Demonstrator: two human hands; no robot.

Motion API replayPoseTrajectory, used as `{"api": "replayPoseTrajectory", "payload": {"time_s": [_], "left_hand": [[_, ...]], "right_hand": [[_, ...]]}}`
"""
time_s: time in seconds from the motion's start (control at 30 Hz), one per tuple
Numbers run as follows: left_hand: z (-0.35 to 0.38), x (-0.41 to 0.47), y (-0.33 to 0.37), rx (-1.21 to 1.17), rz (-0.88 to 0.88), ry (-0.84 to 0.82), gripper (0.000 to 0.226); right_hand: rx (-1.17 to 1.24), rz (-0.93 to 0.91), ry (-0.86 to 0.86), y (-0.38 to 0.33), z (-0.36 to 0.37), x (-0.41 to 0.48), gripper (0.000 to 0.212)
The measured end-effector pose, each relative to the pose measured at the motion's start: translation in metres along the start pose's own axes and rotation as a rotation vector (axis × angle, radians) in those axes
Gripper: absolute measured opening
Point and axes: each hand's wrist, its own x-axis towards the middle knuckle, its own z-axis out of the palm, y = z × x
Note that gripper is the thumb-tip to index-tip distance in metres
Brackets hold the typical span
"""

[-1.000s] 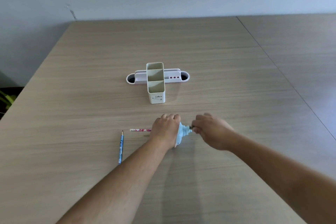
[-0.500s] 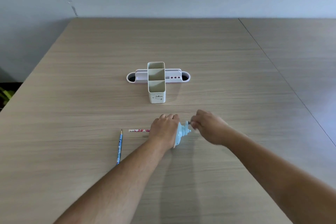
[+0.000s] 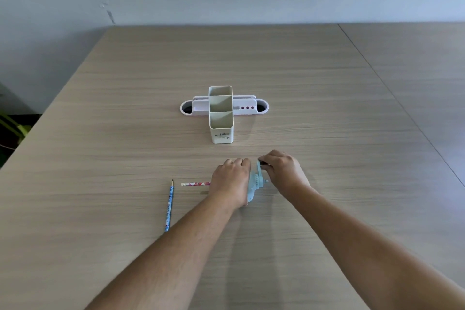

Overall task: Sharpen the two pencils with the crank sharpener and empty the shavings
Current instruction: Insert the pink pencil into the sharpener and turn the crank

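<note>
At the near centre of the tabletop point(image 3: 314, 83), my left hand point(image 3: 232, 180) lay over the pale blue crank sharpener point(image 3: 254, 185), its grip folded down on the body and covering most of it, so that only the right-hand end and the gear-like hub showed. My right hand point(image 3: 284, 171) sat just to the 3 o'clock side of the sharpener, its fingertips point(image 3: 263, 160) pinched shut on the dark knob of the crank handle point(image 3: 258, 166), which stood up toward 12 o'clock from the hub. The two hands were close together, with only the handle between them.

A pink patterned pencil point(image 3: 196, 184) stuck out at 9 o'clock from under my left hand, lying flat along the tabletop with its far end pointing left; I could not tell how far it went into the sharpener, since the hand hid that end. Just beyond its free end, at 9 o'clock again, a blue pencil point(image 3: 169, 206) lay loose on the wood, running from 12 to 6 o'clock with its dark tip at the 12 o'clock end, apart from both the pink one and my forearm.

At 12 o'clock from the sharpener, well apart from it, stood a white desk organiser point(image 3: 221, 133) with upright square compartments, crossed behind by a low white tray point(image 3: 249, 111) with rounded ends and a row of small dark red holes. I could not see any shavings from where I watched.
</note>
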Motion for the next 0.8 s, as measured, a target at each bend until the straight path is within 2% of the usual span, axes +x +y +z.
{"api": "replayPoseTrajectory", "payload": {"time_s": [0.07,0.2,0.3,0.43,0.53,0.6,0.67,0.8], "left_hand": [[-0.001,0.001,0.000,0.003,0.003,-0.001,0.065],[0.000,0.000,0.001,0.001,-0.021,0.009,0.060],[0.000,0.000,0.001,0.005,-0.024,0.012,0.056],[0.000,-0.001,0.000,0.006,-0.020,0.000,0.060],[0.000,-0.002,-0.002,0.011,0.033,0.027,0.055],[0.000,-0.002,-0.003,0.004,0.038,0.022,0.057],[0.001,-0.002,-0.002,-0.002,0.013,0.020,0.058],[0.001,-0.001,0.000,-0.002,-0.029,0.016,0.055]], "right_hand": [[-0.009,0.018,-0.010,0.002,0.002,0.000,0.013],[-0.110,0.061,-0.207,0.005,0.010,-0.014,0.012],[-0.102,0.091,-0.264,-0.002,0.009,-0.049,0.008],[-0.061,-0.027,-0.171,-0.017,-0.024,-0.071,0.003],[-0.089,-0.104,-0.026,-0.022,-0.037,-0.039,0.003],[-0.119,-0.032,-0.024,-0.019,-0.031,-0.006,0.009],[-0.102,0.086,-0.157,-0.010,-0.013,0.010,0.015],[-0.059,0.225,-0.245,-0.002,0.012,-0.037,0.012]]}}
